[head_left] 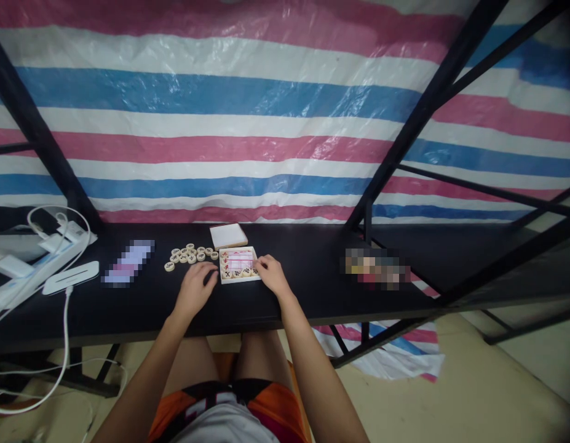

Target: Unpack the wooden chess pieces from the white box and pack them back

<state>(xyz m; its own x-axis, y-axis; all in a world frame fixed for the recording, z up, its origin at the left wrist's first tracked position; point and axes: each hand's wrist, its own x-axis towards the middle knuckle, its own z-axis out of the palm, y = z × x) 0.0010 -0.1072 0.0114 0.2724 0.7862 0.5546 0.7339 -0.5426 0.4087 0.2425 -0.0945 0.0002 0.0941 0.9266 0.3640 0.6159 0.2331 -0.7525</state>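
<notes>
A small white box (241, 281) lies open on the black desk, holding round Chinese chess pieces (237, 272) with red and black characters along its left and front sides. Inside it is also a white sheet with pink lines (240, 259). My right hand (272, 275) is at the box's right edge, fingers bent together over the front right corner; what they grip is hidden. Just left of the box, my left hand (197, 288) rests by the desk, fingers curved and thumb apart, with nothing visible in it. Beyond it lies a group of loose chess pieces (189, 253).
The box lid (228, 235) lies behind the box. Leftward are a blurred phone-like item (128, 263), a white device (71, 277) with a cable, and a power strip (58, 240). A blurred object (376, 269) sits at right. Black frame bars (407, 129) and striped sheeting (229, 92) stand behind.
</notes>
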